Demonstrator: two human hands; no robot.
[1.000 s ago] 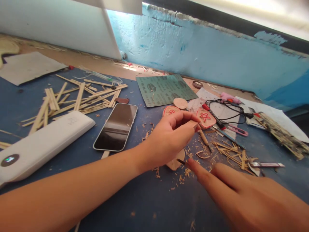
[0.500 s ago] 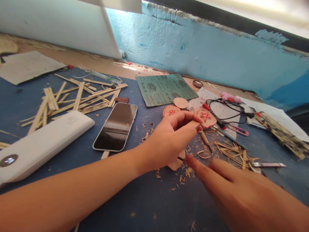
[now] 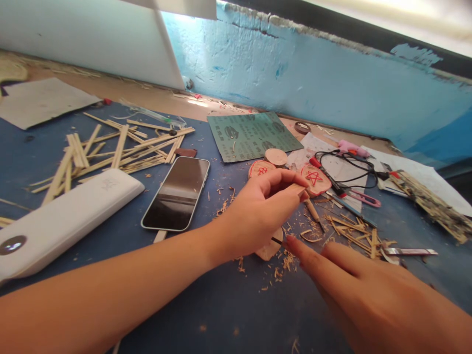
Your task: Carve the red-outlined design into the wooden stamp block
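Observation:
My left hand (image 3: 263,209) is closed, with a small piece of wood (image 3: 296,189) pinched between thumb and fingers. Under its palm lies a pale wood slice (image 3: 270,250), partly hidden. My right hand (image 3: 332,275) is closed round a thin dark-tipped tool (image 3: 277,240); the handle is hidden by the hand. The tool's tip lies over the pale slice. Just beyond my left hand are a slice with a red star (image 3: 313,179), a slice with a red flower (image 3: 260,168) and a plain round slice (image 3: 276,157). Wood shavings (image 3: 288,261) surround the pale slice.
A phone (image 3: 177,194) and a white power bank (image 3: 70,216) lie left, near scattered wooden sticks (image 3: 120,147). Green sandpaper (image 3: 254,136) lies behind. On the right are a black cable (image 3: 344,184), a pink cutter (image 3: 365,198), splinters (image 3: 356,233) and bark (image 3: 435,206).
The tool tip has shifted slightly, and a little more of it shows beside my right fingertips. My left hand is nearly still.

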